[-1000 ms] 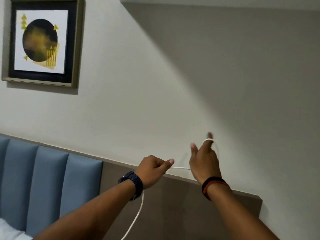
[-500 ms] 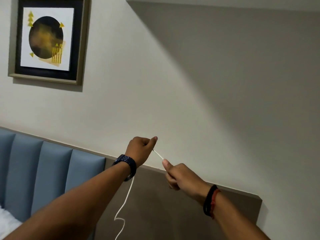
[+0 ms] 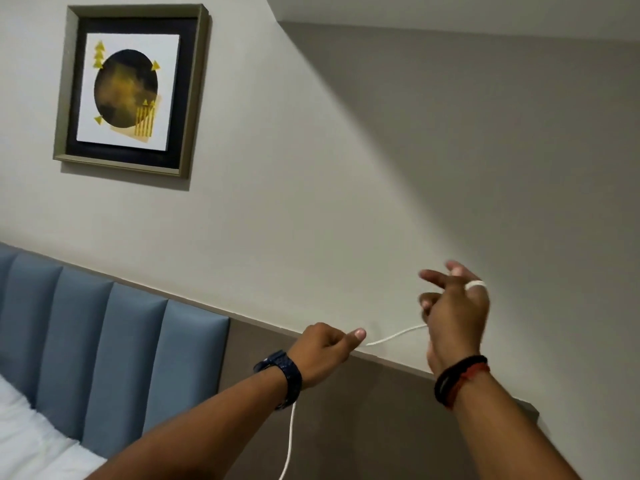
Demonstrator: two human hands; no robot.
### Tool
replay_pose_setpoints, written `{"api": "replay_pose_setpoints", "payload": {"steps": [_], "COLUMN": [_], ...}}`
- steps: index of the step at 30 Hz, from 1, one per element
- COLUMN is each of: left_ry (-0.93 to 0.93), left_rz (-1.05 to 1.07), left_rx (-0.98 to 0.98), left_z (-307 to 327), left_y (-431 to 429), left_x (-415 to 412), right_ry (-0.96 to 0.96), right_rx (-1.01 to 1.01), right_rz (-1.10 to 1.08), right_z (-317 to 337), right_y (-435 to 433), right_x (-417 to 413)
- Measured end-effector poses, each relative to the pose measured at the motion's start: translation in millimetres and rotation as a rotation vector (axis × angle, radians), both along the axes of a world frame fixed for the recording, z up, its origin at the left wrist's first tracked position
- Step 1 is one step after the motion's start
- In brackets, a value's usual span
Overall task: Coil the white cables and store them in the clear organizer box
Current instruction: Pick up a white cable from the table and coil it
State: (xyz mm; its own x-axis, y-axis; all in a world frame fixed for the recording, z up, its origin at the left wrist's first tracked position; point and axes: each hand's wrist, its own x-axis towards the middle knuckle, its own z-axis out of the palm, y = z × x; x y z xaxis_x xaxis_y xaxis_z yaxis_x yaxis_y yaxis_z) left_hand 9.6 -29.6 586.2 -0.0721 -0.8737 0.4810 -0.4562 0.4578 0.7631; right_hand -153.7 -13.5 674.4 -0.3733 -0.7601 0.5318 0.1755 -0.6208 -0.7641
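Note:
A thin white cable (image 3: 394, 337) runs between my two raised hands in front of the wall. My left hand (image 3: 325, 351), with a dark watch on the wrist, pinches it between thumb and fingers, and the loose end hangs down below that wrist, out of the frame's bottom. My right hand (image 3: 453, 317), blurred, has its fingers spread with a turn of the cable looped over its outer edge. The clear organizer box is out of view.
A blue padded headboard (image 3: 104, 358) and a brown panel (image 3: 363, 420) stand against the grey wall. White bedding (image 3: 31, 441) lies at the lower left. A framed picture (image 3: 130, 88) hangs at the upper left.
My right hand has swung up and to the right, from a closed grip to spread fingers with a loop over it. My left hand dropped lower and to the right, still pinching the cable.

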Motion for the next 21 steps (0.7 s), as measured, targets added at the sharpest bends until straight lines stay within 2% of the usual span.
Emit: {"api": "replay_pose_setpoints", "payload": {"steps": [2, 4, 5, 8, 9, 10, 12, 15, 17, 19, 21], "left_ry": [-0.026, -0.028, -0.023, -0.009, -0.018, -0.030, -0.027, 0.075, 0.155, 0.224, 0.261], "left_rz": [-0.001, -0.003, 0.009, 0.099, 0.132, 0.164, 0.233, 0.302, 0.290, 0.209, 0.100], "left_rx": [-0.023, -0.065, -0.090, -0.174, -0.197, -0.215, -0.226, -0.206, -0.177, -0.118, -0.042], "left_z": [-3.3, -2.7, -0.8, 8.1, 11.1, 13.6, 16.3, 16.8, 14.8, 8.8, -0.3], "left_y": [3.5, 7.0, 8.2, 5.3, 2.5, -1.0, -7.2, -12.8, -12.2, -9.9, -6.5], "left_x": [7.3, 11.7, 13.4, 21.9, 26.1, 30.2, 38.3, 45.0, 41.9, 32.7, 20.6], "right_ry": [0.107, 0.283, 0.456, 1.230, 1.399, 1.466, 1.421, 1.158, 0.937, 0.683, 0.444], "right_rx": [-0.018, -0.046, -0.035, 0.128, 0.171, 0.196, 0.282, 0.459, 0.419, 0.323, 0.178], "right_rz": [-0.261, -0.385, -0.432, -0.561, -0.541, -0.455, -0.100, 0.563, 0.927, 1.153, 1.165], "right_z": [-4.1, -12.8, -20.5, -46.2, -51.7, -56.1, -61.1, -58.2, -48.8, -36.5, -25.0], "right_y": [-8.1, -12.1, -16.2, -17.7, -14.2, -11.4, -0.5, 18.6, 29.8, 39.1, 46.2], "right_x": [-10.8, -17.9, -19.9, -19.3, -16.2, -12.6, -1.1, 13.3, 19.3, 25.9, 32.3]}}
